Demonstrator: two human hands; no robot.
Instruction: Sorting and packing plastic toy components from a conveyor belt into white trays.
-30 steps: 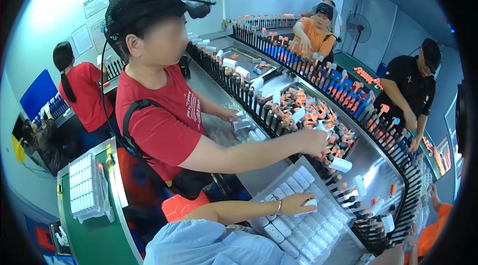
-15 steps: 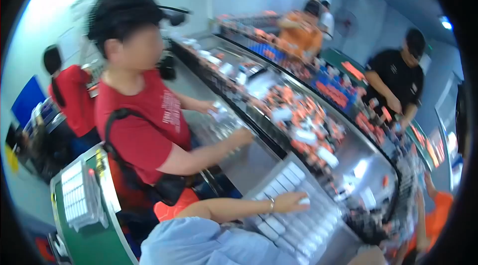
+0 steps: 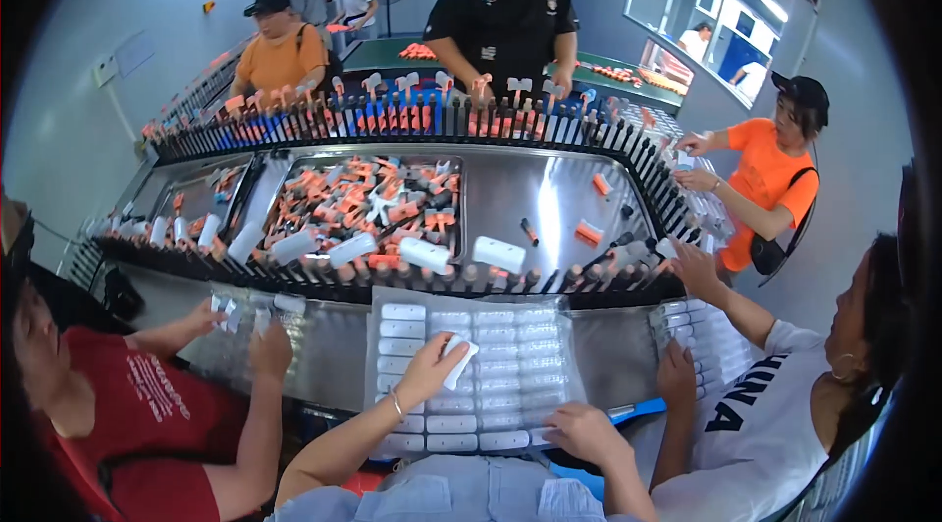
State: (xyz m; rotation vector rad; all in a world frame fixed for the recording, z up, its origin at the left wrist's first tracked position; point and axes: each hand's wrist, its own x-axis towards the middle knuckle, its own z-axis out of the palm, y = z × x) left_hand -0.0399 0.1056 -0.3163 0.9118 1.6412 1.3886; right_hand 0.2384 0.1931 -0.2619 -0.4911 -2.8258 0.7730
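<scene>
A clear plastic tray point(image 3: 576, 365) with rows of compartments lies in front of me. White oblong plastic pieces fill much of its left column and its nearest row; the other compartments look clear and shiny. My left hand point(image 3: 424, 375), with a bracelet at the wrist, is closed on a white plastic piece point(image 3: 460, 362), tilted between thumb and fingers above the tray. Over the tray's near right corner rests my right hand point(image 3: 589, 434), its fingers loosely bent and apart, close to the last white piece point(image 3: 503, 440) of the near row.
Beyond the tray runs a conveyor loop with upright black holders point(image 3: 442, 279). Inside it, a metal bin point(image 3: 549, 164) holds a heap of orange and grey parts point(image 3: 368, 196). Co-workers sit close on both sides, a red sleeve point(image 3: 157, 404) left and a white shirt point(image 3: 756, 414) right.
My view has swung from the left round to the front. My right hand has come clearly into view at the tray; the left still holds a white piece over it.
</scene>
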